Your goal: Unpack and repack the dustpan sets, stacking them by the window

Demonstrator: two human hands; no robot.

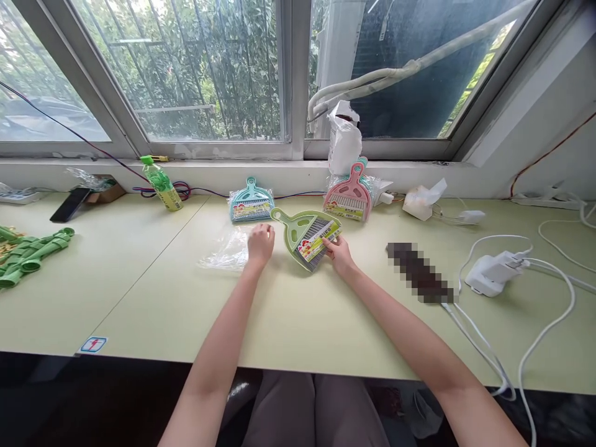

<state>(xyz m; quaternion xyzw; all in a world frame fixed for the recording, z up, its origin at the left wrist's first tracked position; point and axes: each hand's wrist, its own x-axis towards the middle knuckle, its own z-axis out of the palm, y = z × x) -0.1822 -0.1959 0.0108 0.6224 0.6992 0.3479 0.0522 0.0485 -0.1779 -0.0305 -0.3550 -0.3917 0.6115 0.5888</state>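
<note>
A green dustpan and brush set with a yellow-green printed label is gripped at its brush end by my right hand. Its looped handle points left, towards my left hand. That hand is closed, fingers curled in, at the right edge of a clear plastic bag lying on the table. Whether the fingers pinch the bag or anything else is hidden.
Behind stand a wrapped blue dustpan set and several pink and teal sets. A green-capped bottle, green rolled pieces and a phone are left. A white charger, cables and a pixelated dark object lie right.
</note>
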